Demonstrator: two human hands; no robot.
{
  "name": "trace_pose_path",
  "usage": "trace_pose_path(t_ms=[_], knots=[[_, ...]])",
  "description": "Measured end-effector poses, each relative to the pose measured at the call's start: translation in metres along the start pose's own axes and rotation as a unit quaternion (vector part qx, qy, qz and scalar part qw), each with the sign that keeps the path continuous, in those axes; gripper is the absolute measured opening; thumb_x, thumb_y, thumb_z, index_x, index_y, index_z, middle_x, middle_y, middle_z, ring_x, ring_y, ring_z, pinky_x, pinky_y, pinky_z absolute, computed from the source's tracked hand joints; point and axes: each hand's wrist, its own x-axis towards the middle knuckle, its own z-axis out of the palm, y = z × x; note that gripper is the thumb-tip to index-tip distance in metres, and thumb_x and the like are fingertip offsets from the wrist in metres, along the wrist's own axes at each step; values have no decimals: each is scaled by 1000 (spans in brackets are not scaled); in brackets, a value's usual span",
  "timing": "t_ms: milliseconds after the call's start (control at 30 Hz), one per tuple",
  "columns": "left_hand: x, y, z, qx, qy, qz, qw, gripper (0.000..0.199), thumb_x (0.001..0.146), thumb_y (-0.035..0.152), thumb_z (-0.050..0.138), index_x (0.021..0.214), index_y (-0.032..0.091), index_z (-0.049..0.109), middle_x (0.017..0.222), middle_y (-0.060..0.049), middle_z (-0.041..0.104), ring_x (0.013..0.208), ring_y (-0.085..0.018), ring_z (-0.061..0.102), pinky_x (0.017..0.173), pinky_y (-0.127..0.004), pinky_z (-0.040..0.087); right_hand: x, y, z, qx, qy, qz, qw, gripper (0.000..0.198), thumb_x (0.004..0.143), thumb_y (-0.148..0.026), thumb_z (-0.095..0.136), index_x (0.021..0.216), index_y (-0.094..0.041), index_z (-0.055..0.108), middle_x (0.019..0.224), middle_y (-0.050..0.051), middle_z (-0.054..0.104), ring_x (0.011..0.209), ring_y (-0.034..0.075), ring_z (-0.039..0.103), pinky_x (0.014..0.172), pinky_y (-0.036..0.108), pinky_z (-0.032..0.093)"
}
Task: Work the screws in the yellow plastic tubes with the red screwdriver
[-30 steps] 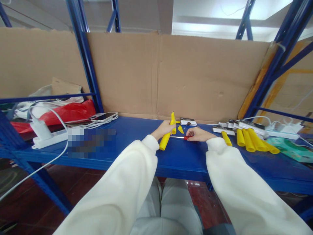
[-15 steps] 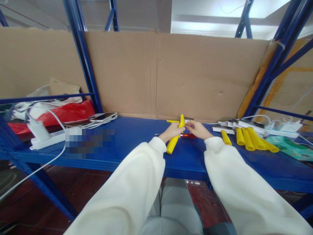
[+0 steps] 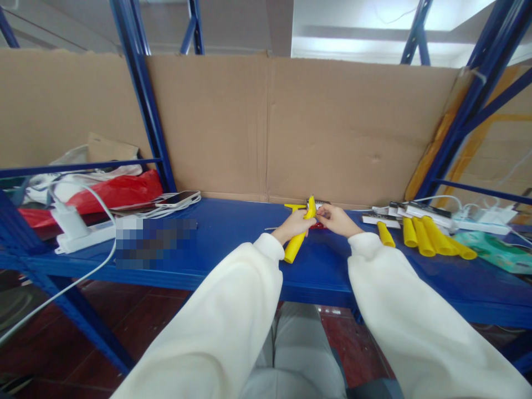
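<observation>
My left hand (image 3: 293,224) is wrapped around a yellow plastic handle (image 3: 294,247), a tube-like piece with a wide lower end and a narrower, bent top. It is held tilted above the blue shelf (image 3: 233,238). Close beside its upper part, my right hand (image 3: 334,219) has its fingertips pinched together; whatever they hold is too small to make out. Under and behind the hands lies a red-handled tool (image 3: 318,225) with a thin metal shaft, mostly covered. Another slim yellow piece (image 3: 293,206) shows behind the left hand, partly hidden.
Several yellow handles (image 3: 423,235) lie to the right, before small white-and-black boxes (image 3: 380,221) and a teal packet (image 3: 486,250). On the left are a power strip (image 3: 85,237), a phone (image 3: 183,198) and a red bag (image 3: 120,191). Cardboard (image 3: 324,127) closes the back.
The view has shifted slightly. My right fingers stay pinched by the yellow handle, with only a small movement, and the left hand keeps its hold.
</observation>
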Motion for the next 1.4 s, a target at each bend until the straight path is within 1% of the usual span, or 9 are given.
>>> trace_pose_path(t_ms=[200, 300, 533, 800, 1067, 1167, 1267, 1367, 1400], knots=[[1, -2, 0, 8, -2, 0, 1000, 16, 86, 7, 51, 74, 16, 56, 42, 5, 47, 39, -12, 48, 44, -21, 40, 0, 1, 2, 13, -7, 6, 1000, 5, 79, -25, 55, 79, -21, 57, 79, 4, 69, 74, 19, 63, 73, 32, 52], [1, -3, 0, 9, -3, 0, 1000, 16, 86, 7, 51, 73, 16, 56, 42, 5, 47, 38, -11, 47, 44, -20, 39, 0, 4, 3, 26, -10, 3, 1000, 4, 79, -25, 55, 77, -21, 56, 74, 3, 67, 69, 18, 62, 69, 31, 51], [-1, -2, 0, 13, -1, -4, 1000, 12, 85, 7, 51, 78, 15, 57, 42, 6, 47, 38, -11, 48, 43, -19, 40, 2, 10, 4, 71, -15, -20, 997, 8, 78, -28, 57, 74, -21, 55, 64, 0, 62, 61, 16, 58, 61, 29, 49], [0, -3, 0, 13, -7, 0, 1000, 12, 85, 7, 52, 78, 15, 59, 42, 6, 47, 37, -11, 48, 43, -19, 40, 1, 9, 2, 80, -32, -3, 996, 10, 78, -29, 58, 73, -22, 54, 61, -1, 61, 59, 16, 58, 59, 28, 48], [-2, -1, 0, 16, -5, -5, 1000, 16, 85, 6, 52, 73, 16, 56, 41, 5, 47, 37, -11, 48, 43, -20, 40, 2, 5, 3, 61, -37, 22, 997, 9, 80, -27, 57, 75, -22, 52, 60, -2, 60, 56, 14, 58, 57, 25, 47], [1, -4, -1, 8, 14, -15, 1000, 18, 85, 6, 51, 70, 16, 55, 41, 5, 47, 38, -11, 48, 43, -20, 39, 2, 6, 2, 55, -32, 24, 998, 9, 82, -27, 56, 76, -22, 53, 61, -1, 61, 56, 14, 58, 58, 25, 48], [6, -9, -5, -11, 59, -25, 998, 20, 85, 5, 51, 68, 16, 53, 42, 6, 46, 39, -10, 48, 44, -20, 39, 2, 11, -2, 38, -8, 24, 999, 8, 84, -26, 55, 78, -21, 55, 64, 1, 63, 59, 15, 60, 61, 26, 50], [9, -13, -8, -30, 94, -27, 995, 20, 85, 5, 52, 68, 17, 53, 42, 7, 45, 40, -10, 49, 45, -19, 39, 5, 19, -7, -32, 31, 51, 998, 10, 84, -21, 53, 78, -20, 60, 69, 4, 68, 66, 16, 64, 66, 26, 50], [10, -14, -8, -34, 97, -26, 994, 20, 85, 5, 52, 68, 17, 53, 42, 7, 45, 40, -10, 50, 45, -19, 40, 7, 22, -8, -63, 31, 68, 995, 11, 84, -18, 53, 77, -19, 61, 71, 5, 70, 68, 17, 65, 68, 25, 50]])
